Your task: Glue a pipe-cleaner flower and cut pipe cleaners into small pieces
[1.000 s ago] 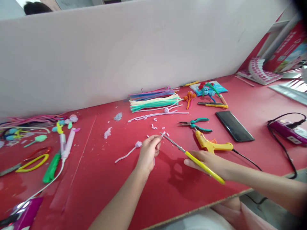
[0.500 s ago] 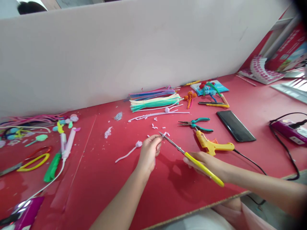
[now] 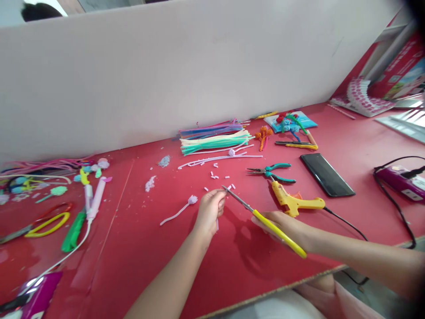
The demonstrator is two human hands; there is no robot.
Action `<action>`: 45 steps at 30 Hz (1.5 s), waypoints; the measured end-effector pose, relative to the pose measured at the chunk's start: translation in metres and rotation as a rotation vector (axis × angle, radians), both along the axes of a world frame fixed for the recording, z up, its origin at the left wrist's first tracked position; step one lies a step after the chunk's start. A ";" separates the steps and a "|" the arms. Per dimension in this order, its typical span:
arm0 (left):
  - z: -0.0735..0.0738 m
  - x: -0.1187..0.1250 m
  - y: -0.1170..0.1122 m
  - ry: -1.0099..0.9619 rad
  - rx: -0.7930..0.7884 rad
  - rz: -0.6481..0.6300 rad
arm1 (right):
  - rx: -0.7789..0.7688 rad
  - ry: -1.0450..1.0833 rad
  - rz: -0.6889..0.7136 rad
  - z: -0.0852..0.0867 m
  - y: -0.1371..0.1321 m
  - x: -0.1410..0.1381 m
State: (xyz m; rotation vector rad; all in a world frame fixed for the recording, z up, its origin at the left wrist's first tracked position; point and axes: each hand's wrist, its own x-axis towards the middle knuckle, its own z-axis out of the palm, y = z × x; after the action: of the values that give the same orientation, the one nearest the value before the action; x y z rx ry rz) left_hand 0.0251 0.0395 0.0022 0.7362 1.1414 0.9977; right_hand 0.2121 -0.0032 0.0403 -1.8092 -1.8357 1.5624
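Observation:
My left hand (image 3: 210, 210) is closed in a pinch on a pale pink pipe cleaner (image 3: 217, 224); a short length shows below the fingers, the rest is hidden. In my right hand (image 3: 280, 228) are yellow-handled scissors (image 3: 244, 204), their blade tips touching or close to my left fingertips. Short cut pink pieces (image 3: 214, 176) lie scattered just beyond both hands. Left of my left hand rests a pale pink pompom on a stem (image 3: 177, 210). Long pale pink pipe cleaners (image 3: 221, 159) lie farther back.
Bundled pipe cleaners (image 3: 214, 141) lie by the white partition (image 3: 166, 75). To the right are teal pliers (image 3: 272, 172), a yellow glue gun (image 3: 295, 201), a phone (image 3: 327, 175) and a purple power strip (image 3: 403, 179). On the left, red-and-yellow scissors (image 3: 49, 223) lie near a pink corded tool (image 3: 96, 199).
The scissors and my right hand have shifted slightly left. My left hand has turned a little, and a bit of pink pipe cleaner now shows below it.

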 end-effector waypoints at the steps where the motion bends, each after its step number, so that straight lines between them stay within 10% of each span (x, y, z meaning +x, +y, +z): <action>1: -0.002 0.001 0.001 0.001 -0.014 -0.002 | -0.040 -0.012 0.003 0.001 0.001 -0.001; 17: -0.012 0.000 0.002 -0.022 -0.089 -0.084 | -0.245 0.124 -0.027 -0.024 0.004 0.007; 27: 0.013 0.013 -0.019 -0.085 -0.116 -0.369 | 0.121 0.238 -0.077 -0.001 0.027 -0.015; 39: 0.016 0.007 -0.022 -0.045 -0.048 -0.373 | 0.228 0.193 -0.039 0.003 0.033 -0.007; 45: 0.012 -0.007 -0.011 -0.014 0.028 -0.138 | 0.330 -0.072 0.217 0.002 0.024 0.017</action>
State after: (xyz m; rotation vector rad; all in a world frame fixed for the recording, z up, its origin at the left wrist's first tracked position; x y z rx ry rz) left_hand 0.0182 0.0284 0.0146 0.8176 1.0518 0.9030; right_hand 0.2292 0.0203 0.0426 -1.5811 -2.2304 1.1730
